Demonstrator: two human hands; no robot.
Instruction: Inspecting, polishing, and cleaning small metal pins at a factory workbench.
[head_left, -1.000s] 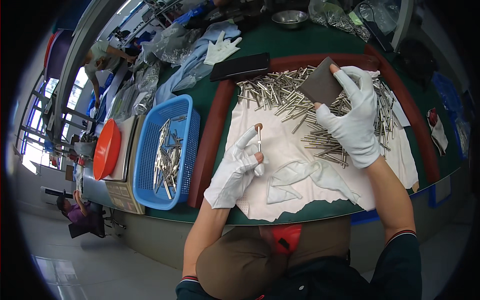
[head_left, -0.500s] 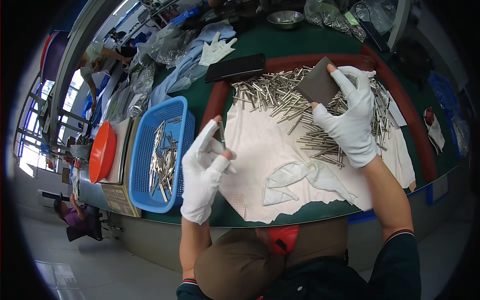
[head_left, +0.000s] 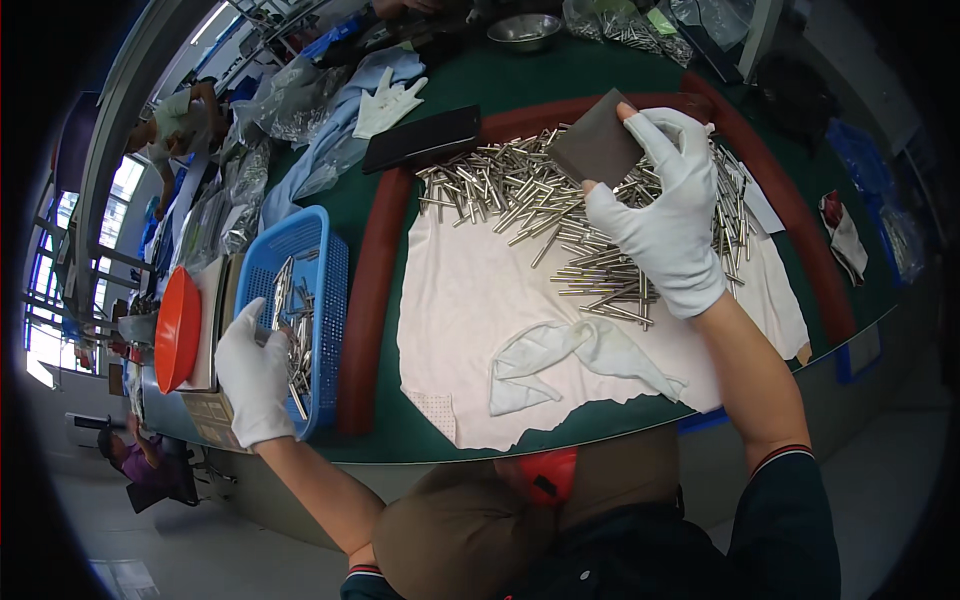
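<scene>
My right hand [head_left: 665,205], in a white glove with bare thumb and index tips, pinches a flat dark grey square pad [head_left: 598,142] by its edge. The pad is over a heap of slim metal pins [head_left: 610,265] on pale pink cloth [head_left: 450,290]. My left hand [head_left: 255,375], gloved alike, is at the near left side of the blue plastic basket [head_left: 330,300]. Its thumb and index finger are apart over the rim, and no pin shows between them. More metal pins [head_left: 298,375] lie inside the basket, partly hidden by the hand.
Padded brown-red bars [head_left: 372,300] edge the cloth. A black flat case [head_left: 422,138] rests at the far left corner. A crumpled white cloth [head_left: 540,365] lies near the front. An orange-red bowl [head_left: 178,330] stands left of the basket. A metal bowl [head_left: 524,32] sits at the back.
My left hand has moved left from over the cloth to the basket, and the pin it held no longer shows in its fingers. My right hand still grips the grey pad.
</scene>
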